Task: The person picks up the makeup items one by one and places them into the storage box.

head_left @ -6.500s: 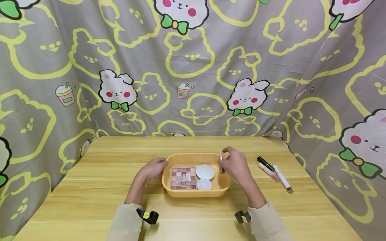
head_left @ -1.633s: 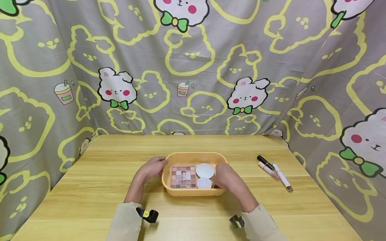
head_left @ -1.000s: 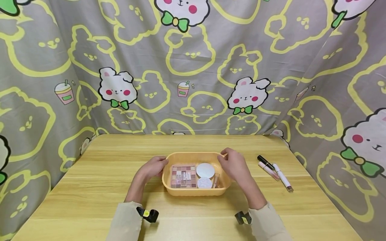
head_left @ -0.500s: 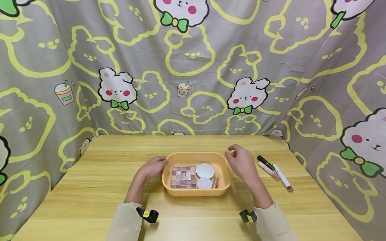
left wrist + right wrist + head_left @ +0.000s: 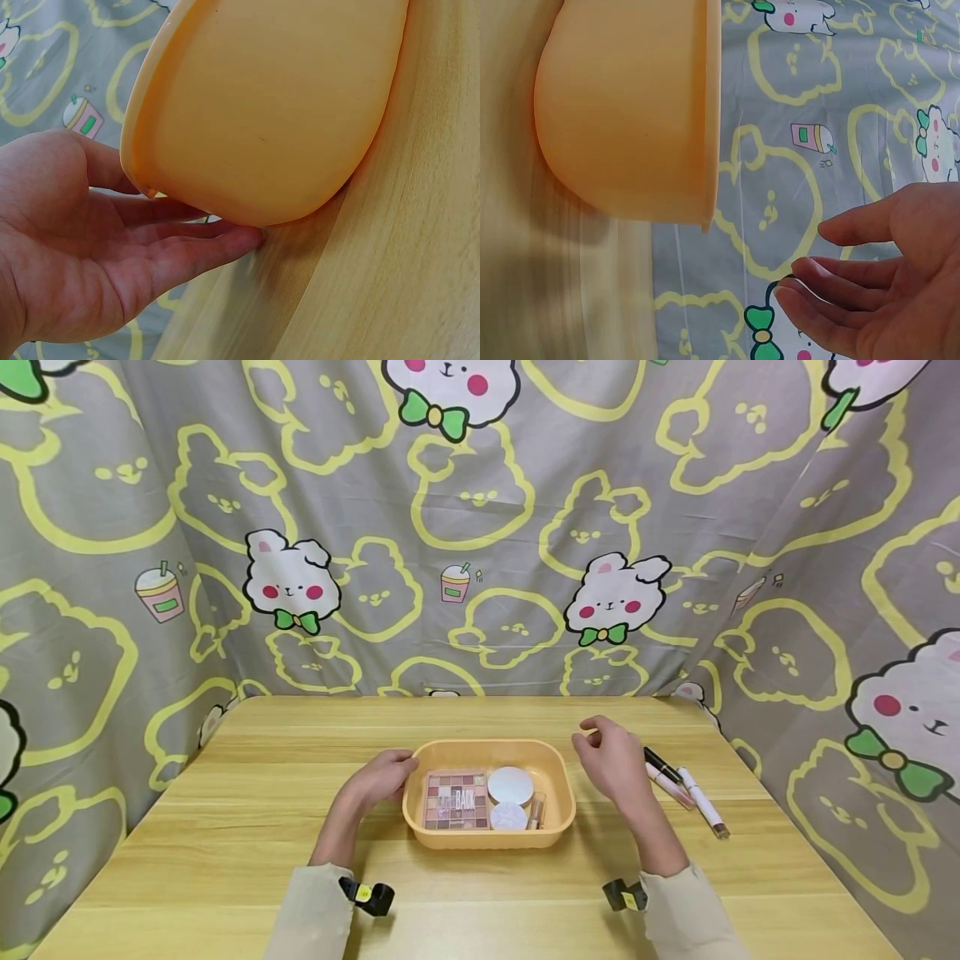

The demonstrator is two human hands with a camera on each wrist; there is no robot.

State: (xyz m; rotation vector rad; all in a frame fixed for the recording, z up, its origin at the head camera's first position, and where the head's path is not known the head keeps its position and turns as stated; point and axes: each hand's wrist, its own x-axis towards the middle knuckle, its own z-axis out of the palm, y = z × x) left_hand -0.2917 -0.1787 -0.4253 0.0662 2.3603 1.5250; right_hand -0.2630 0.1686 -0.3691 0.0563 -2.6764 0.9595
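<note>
A yellow-orange plastic basket (image 5: 487, 840) stands mid-table. My left hand (image 5: 382, 775) holds its left end; in the left wrist view the thumb goes over the rim while the fingers lie along the outer wall. Inside lie an eyeshadow palette (image 5: 456, 802) at left, a large white round compact (image 5: 511, 786), a smaller marbled round compact (image 5: 509, 817) and a small clear-and-brown lip gloss tube (image 5: 536, 811). To the right of the basket, off its rim, my right hand (image 5: 611, 764) hovers with loosely bent fingers. The right wrist view shows nothing in those fingers.
Right of my right hand lie a black tube (image 5: 663, 766), a pink tube (image 5: 667, 783) and a white tube (image 5: 702, 802) with a brown end, close together on the wooden table (image 5: 225, 827). A grey patterned curtain (image 5: 360, 527) surrounds the table's back and sides.
The right hand has put the lip gloss tube down beside the compacts, let go, and moved out of the basket to the right. The left hand has stayed at the basket's left end.
</note>
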